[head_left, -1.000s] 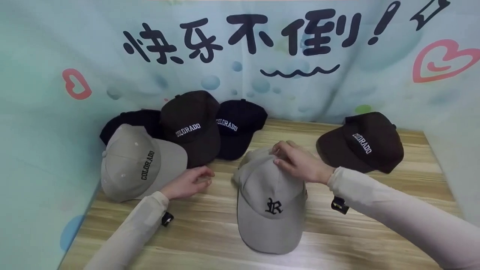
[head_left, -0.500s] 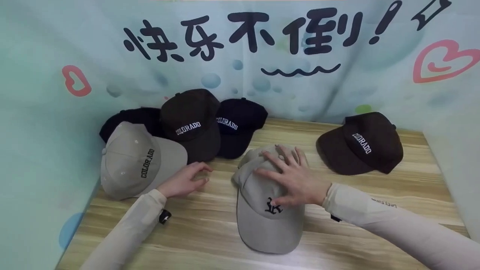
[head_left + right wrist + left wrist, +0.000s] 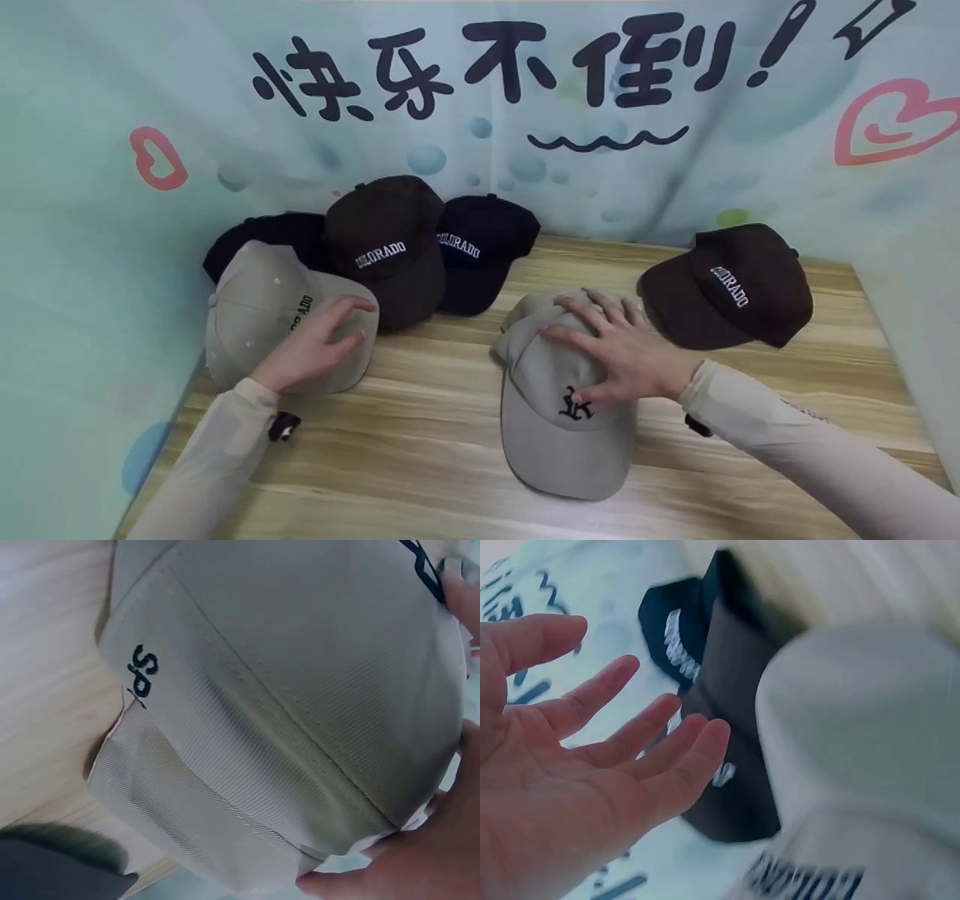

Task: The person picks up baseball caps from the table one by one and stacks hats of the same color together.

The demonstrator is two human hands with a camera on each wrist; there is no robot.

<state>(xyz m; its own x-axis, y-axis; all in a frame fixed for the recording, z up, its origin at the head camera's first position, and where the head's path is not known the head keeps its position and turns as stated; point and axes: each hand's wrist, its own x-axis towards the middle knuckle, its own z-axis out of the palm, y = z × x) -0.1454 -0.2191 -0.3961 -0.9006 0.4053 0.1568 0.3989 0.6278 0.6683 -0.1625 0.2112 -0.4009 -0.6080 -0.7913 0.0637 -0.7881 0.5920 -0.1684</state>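
A grey baseball cap (image 3: 574,457) with a black letter emblem sits at the middle of the table, brim toward me. My right hand (image 3: 626,360) grips its crown from above, fingers spread over the top and thumb by the emblem. Small black letters on its side (image 3: 142,675) show in the right wrist view. My left hand (image 3: 315,349) hovers over a second grey cap (image 3: 247,322) marked COLORADO, covering part of the lettering. Its fingers (image 3: 697,742) are loosely bent and hold nothing; in the left wrist view the palm stands apart from the caps.
A brown COLORADO cap (image 3: 386,247) and a navy one (image 3: 484,247) stand against the printed backdrop (image 3: 495,97), with another dark cap (image 3: 262,236) behind the left grey one. Another brown cap (image 3: 739,289) lies at the back right of the wooden table (image 3: 405,465).
My right hand has spread over the crown from its earlier pinch at the top, and the grey cap has shifted slightly right. My left hand has moved left over the other grey cap.
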